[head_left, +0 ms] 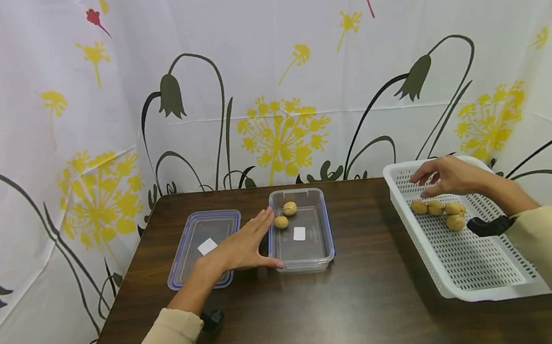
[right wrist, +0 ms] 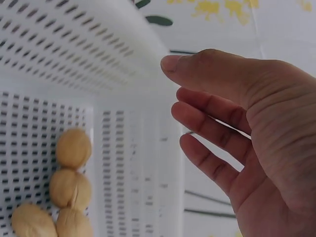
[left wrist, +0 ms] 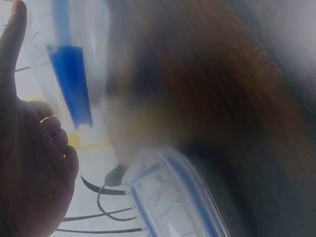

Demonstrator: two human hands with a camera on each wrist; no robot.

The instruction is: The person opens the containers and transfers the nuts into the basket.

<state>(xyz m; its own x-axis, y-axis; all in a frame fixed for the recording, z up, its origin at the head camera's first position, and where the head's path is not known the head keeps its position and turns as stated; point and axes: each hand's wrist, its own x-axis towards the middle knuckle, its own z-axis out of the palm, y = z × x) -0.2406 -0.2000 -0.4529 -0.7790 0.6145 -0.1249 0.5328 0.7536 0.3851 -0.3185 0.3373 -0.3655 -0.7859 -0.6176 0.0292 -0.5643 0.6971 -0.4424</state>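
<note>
My left hand (head_left: 247, 244) lies along the left wall of a clear plastic food container (head_left: 318, 252), its fingers straight and fingertips right at the rim. Inside the container, near its far left, are two walnuts (head_left: 289, 208). A blue clip (left wrist: 73, 86) on the container's side shows beside the palm in the left wrist view. My right hand (head_left: 452, 175) hovers over the far end of a white perforated plastic basket (head_left: 418, 229). Its fingers are loosely bent with nothing between them. Several walnuts (right wrist: 70, 188) lie in the basket just below that hand.
A clear lid (head_left: 190, 247) with a blue seal lies flat left of the container, partly behind the left hand. Everything stands on a dark wooden table (head_left: 362, 298). A white curtain (head_left: 260, 37) with printed flowers hangs behind the table.
</note>
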